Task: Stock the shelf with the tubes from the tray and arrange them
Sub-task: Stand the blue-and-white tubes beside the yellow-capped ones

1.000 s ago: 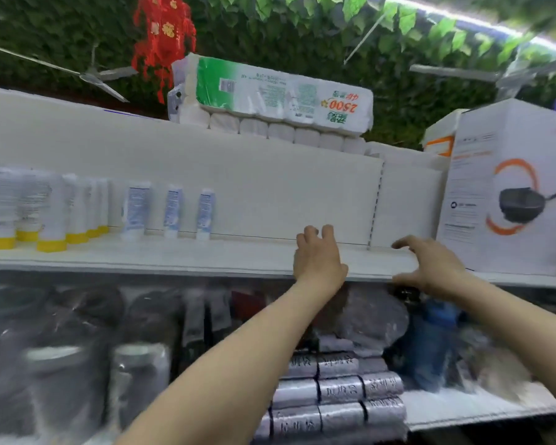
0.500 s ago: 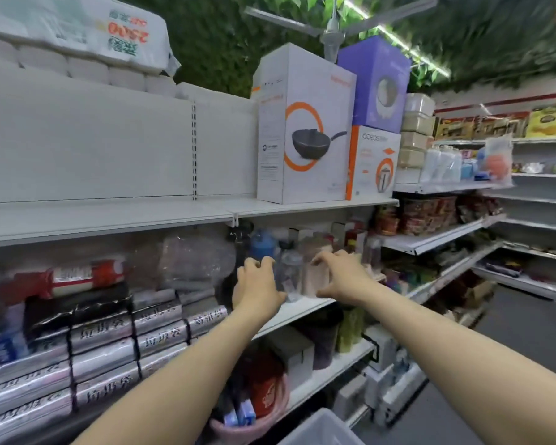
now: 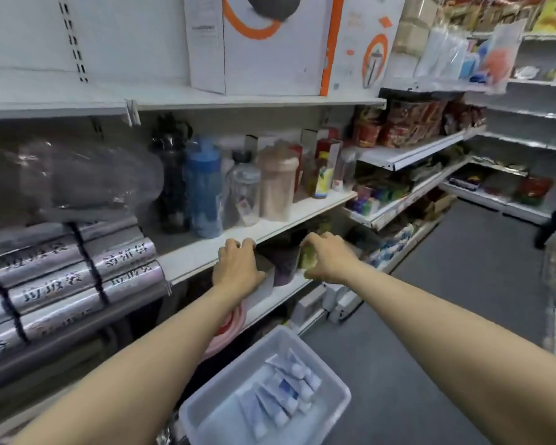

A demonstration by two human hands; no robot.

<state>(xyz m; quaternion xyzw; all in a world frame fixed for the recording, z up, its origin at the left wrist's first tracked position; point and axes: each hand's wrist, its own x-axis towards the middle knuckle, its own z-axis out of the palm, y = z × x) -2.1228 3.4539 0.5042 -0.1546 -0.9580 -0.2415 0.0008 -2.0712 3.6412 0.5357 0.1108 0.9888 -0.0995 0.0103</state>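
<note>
The blue bottle (image 3: pixel 204 187) is a translucent mid-blue. Just left of it stands a black bottle (image 3: pixel 170 178). To its right are a clear bottle (image 3: pixel 243 194) and then a dusty pink-beige shaker (image 3: pixel 276 184). Far to its left lie silver rolls (image 3: pixel 77 277) printed with dark characters and bound by black bands (image 3: pixel 84 248). Above it, a white box (image 3: pixel 264 59) carries an orange ring around a dark pan. The shelf (image 3: pixel 206 250) under it is white. Well below it, the tray (image 3: pixel 238 364) is milky white and its tubes (image 3: pixel 289 387) are white with blue patches. The floor (image 3: pixel 463 316) is dark grey.
</note>
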